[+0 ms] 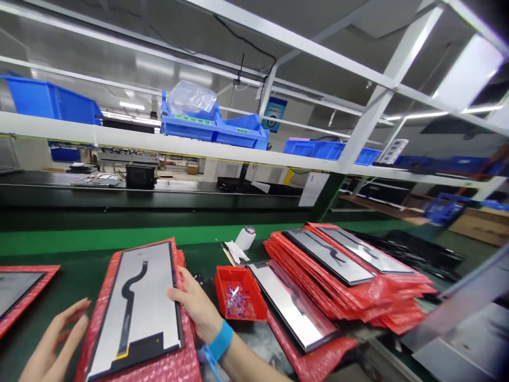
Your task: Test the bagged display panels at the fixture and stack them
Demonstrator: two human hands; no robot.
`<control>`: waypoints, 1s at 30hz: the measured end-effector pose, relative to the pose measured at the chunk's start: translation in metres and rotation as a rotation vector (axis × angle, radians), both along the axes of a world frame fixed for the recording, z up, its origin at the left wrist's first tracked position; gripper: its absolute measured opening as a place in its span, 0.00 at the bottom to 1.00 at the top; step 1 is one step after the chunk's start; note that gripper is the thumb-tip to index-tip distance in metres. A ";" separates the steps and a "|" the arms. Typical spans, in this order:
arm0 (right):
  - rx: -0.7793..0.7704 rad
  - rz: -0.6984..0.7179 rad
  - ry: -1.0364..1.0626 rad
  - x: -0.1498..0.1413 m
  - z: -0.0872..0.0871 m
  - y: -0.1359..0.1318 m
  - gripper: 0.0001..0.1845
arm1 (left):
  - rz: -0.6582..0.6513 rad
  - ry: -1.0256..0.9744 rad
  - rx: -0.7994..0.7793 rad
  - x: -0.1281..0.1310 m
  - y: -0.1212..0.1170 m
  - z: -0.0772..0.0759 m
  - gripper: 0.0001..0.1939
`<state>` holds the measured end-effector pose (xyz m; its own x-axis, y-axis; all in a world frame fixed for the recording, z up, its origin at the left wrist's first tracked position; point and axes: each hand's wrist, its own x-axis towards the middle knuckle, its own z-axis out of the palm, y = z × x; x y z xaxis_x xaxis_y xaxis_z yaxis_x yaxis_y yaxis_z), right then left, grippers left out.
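A tablet-sized display panel [153, 297] lies face down on red bubble wrap [161, 370] in front of me, its grey back with a dark curved flex cable [128, 297] upward. My right hand [199, 305], with a blue wrist strap [220, 340], grips the panel's right edge. The thumb presses on top and the other fingers are mostly hidden. My left hand [58, 342] is open beside the lower left edge of the wrap, fingers slightly curved and apart from the panel.
Right of my hand stands a red bin [240, 294] with small clear and blue pieces. Beyond it are a single panel [296, 305] and a tall stack of red bubble bags [318, 289] with panels on top. A white bottle [245, 238] stands behind. Blue bins [193, 126] line the shelf above.
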<state>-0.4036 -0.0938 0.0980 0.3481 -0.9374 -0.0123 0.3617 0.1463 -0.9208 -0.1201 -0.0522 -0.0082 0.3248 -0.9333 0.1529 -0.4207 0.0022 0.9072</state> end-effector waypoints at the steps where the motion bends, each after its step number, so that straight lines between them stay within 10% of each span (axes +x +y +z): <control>1: -0.003 0.012 0.012 -0.008 -0.007 -0.001 0.41 | -0.048 0.079 0.078 -0.006 -0.007 0.002 0.36; 4: -0.072 0.020 0.248 -0.029 -0.023 -0.009 0.40 | -0.188 0.294 0.279 -0.027 -0.034 0.009 0.38; 10: -0.487 -0.200 1.083 -0.064 -0.023 -0.039 0.13 | -0.285 0.253 0.163 -0.044 -0.053 0.010 0.33; 30: -0.698 0.174 1.124 -0.065 -0.021 -0.062 0.09 | -0.257 0.176 0.157 -0.045 -0.051 0.007 0.30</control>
